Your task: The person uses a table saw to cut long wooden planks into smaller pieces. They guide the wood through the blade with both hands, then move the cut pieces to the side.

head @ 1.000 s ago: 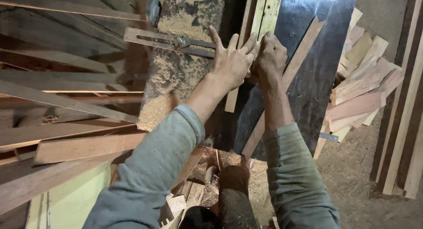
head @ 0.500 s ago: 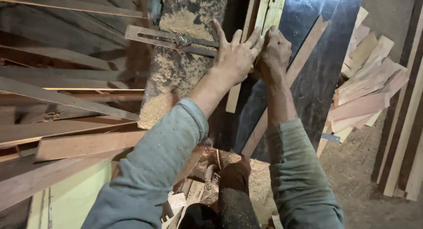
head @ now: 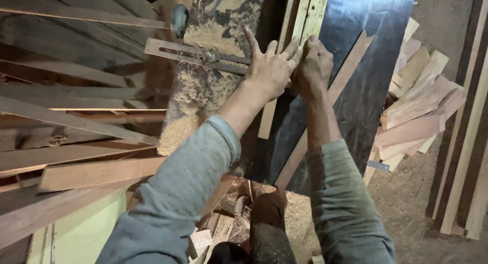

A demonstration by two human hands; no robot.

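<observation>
Sawdust cakes the dark machine table (head: 356, 91), with timber offcuts (head: 417, 111) heaped beyond it. Left hand (head: 272, 68) lies flat, fingers (head: 252, 40) spread and released, pressing a narrow wooden strip (head: 267, 121) that runs out beneath the palm. Right hand (head: 315, 66), touching it, is clenched over the same strip. A metal fence bar (head: 193, 53) sits just left of the fingertips.

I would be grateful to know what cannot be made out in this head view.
- Right hand grip: curled fingers hide what it pinches.
- Wooden strip upper part: covered by the left hand.
- Any blade: hidden behind both hands.
- Slotted metal bar: right end under the left hand.
</observation>
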